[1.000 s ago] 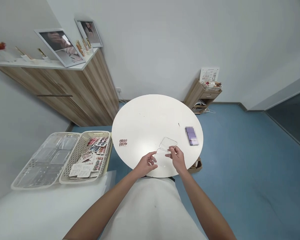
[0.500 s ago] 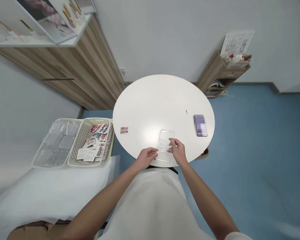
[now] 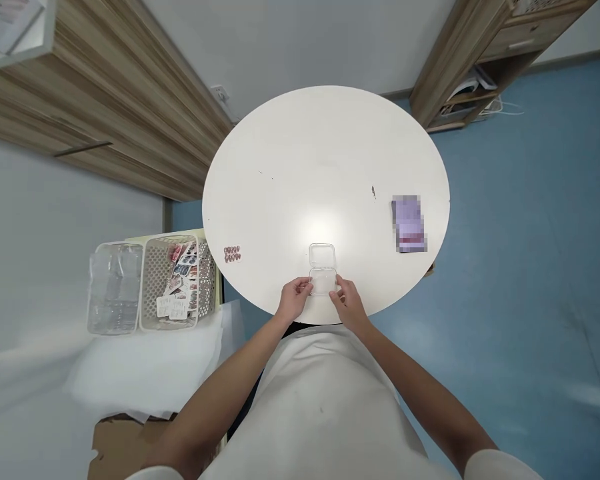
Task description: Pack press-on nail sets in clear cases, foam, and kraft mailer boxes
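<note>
A clear plastic box [image 3: 323, 281] lies at the near edge of the white oval table, its hinged lid folded back away from me. My left hand [image 3: 295, 297] grips the box's left side between thumb and fingers. On the opposite side, my right hand [image 3: 347, 301] has its thumb and fingers around the right edge. Nothing shows inside the box. Further left on the table [image 3: 280, 213] lies a small set of reddish press-on nails [image 3: 233, 254] in two rows.
A purple blurred packet [image 3: 409, 224] lies at the table's right. Left of the table stand a white basket [image 3: 153, 280] of printed nail cards and another basket [image 3: 114, 290] of clear plastic boxes. A wooden cabinet [image 3: 130, 87] is behind left, a shelf unit [image 3: 480, 73] behind right.
The open box has been straightened and now sits square to me. My right hand has moved from the lid hinge down to the box's right side. My view has tilted downward.
</note>
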Demonstrator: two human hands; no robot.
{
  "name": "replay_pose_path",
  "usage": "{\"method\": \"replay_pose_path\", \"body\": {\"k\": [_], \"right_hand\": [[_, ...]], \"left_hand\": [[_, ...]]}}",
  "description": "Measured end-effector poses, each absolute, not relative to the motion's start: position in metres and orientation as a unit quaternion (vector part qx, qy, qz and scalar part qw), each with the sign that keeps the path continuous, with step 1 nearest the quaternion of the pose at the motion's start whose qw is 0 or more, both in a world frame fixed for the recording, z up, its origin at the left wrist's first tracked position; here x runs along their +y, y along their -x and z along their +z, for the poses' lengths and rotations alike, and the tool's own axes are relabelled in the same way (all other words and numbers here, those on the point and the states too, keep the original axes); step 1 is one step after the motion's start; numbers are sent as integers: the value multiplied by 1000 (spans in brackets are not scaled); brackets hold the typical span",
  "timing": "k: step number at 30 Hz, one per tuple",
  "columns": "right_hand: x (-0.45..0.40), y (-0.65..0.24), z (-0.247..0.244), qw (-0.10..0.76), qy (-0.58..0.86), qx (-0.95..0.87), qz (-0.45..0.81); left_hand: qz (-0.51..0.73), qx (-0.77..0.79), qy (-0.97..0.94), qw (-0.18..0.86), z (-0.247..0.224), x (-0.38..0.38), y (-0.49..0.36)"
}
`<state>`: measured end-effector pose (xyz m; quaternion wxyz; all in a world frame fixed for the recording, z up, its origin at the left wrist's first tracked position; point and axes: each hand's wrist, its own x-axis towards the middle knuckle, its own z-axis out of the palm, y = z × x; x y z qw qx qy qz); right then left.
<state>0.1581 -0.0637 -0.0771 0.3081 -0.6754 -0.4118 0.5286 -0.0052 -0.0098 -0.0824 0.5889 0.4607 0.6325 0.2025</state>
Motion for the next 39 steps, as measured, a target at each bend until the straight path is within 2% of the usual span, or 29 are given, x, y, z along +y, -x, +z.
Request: {"method": "replay_pose_path", "body": {"k": [9, 14, 21, 39], "right_hand": [[-55, -165, -92, 238, 681, -458, 519], [-56, -162, -90, 267, 661, -430, 554], [-36, -156, -92, 298, 655, -425, 548], [-15, -161, -92, 279, 655, -453, 537]], "left_hand": [[161, 698, -492, 495, -87, -12, -3], [141, 688, -486, 519, -86, -21, -3], [179, 673, -504, 511, -88, -10, -14], [197, 698, -484, 491, -84, 7, -29]]}}
